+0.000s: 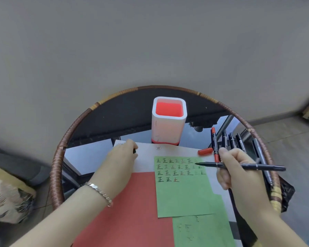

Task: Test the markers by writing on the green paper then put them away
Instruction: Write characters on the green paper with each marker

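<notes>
The round table (73,127) carries everything, with a raised woven rim. The red paper (132,211) lies toward its near edge, and the green paper (184,196) overlaps it on the right, its top rows filled with test marks. A white holder (169,125) stands near the far edge.

The right hand (239,172) pinches a black marker (268,167), its bare tip hanging over the green paper's far right corner. The left hand (122,155) rests on the white sheet beyond the red paper, curled round what looks like a black cap (134,151) — not pressing the green paper.

So the sheet may slide under a stroke. The tip is over finished marks and could blot them. By the right edge lie spare markers (231,139) and a red marker (214,141) with its red cap (205,151) loose beside it — it may dry out, and the right wrist could knock the cap away.
</notes>
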`<action>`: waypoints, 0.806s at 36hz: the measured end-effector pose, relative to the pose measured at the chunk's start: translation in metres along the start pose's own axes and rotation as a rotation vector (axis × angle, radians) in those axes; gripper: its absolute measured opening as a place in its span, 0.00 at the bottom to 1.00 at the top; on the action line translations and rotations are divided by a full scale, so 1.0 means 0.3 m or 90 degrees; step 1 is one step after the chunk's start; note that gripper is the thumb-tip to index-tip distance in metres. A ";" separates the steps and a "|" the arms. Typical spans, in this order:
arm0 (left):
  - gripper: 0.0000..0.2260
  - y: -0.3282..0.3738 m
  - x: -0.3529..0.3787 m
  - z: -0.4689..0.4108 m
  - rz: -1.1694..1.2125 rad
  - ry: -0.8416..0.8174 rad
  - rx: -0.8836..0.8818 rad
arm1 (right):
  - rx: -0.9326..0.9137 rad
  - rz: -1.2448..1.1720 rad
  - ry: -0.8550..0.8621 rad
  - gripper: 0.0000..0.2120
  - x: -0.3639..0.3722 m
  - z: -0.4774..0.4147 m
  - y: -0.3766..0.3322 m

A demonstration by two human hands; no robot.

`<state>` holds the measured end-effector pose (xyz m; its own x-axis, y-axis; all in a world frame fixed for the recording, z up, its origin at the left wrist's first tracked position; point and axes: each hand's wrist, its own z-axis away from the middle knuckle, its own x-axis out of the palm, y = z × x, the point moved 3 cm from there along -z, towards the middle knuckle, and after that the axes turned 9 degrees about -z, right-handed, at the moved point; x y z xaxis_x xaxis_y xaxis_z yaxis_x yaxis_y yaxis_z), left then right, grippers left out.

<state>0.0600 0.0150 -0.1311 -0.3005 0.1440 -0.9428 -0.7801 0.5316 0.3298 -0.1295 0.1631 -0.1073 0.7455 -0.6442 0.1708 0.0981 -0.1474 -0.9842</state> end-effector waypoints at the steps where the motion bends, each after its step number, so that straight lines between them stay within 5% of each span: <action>1: 0.08 -0.012 0.009 -0.007 -0.022 0.029 0.026 | 0.015 0.001 0.004 0.18 -0.004 0.007 0.010; 8: 0.05 -0.027 0.035 0.004 -0.136 0.097 0.070 | 0.053 0.006 0.037 0.14 -0.013 0.035 0.040; 13: 0.19 0.095 0.017 0.075 -0.186 0.114 0.193 | 0.063 -0.001 0.038 0.03 -0.023 0.037 0.050; 20: 0.31 0.228 0.078 0.124 -0.118 -0.073 0.214 | 0.086 -0.057 -0.025 0.13 -0.004 0.041 0.066; 29: 0.36 0.189 0.179 0.130 -0.083 -0.080 0.154 | 0.044 0.020 0.018 0.14 0.045 0.019 0.063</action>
<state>0.0212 0.0855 -0.1649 -0.1249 0.1556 -0.9799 -0.6499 0.7335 0.1993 -0.1139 0.1560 -0.1238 0.7299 -0.6689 0.1406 0.1214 -0.0755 -0.9897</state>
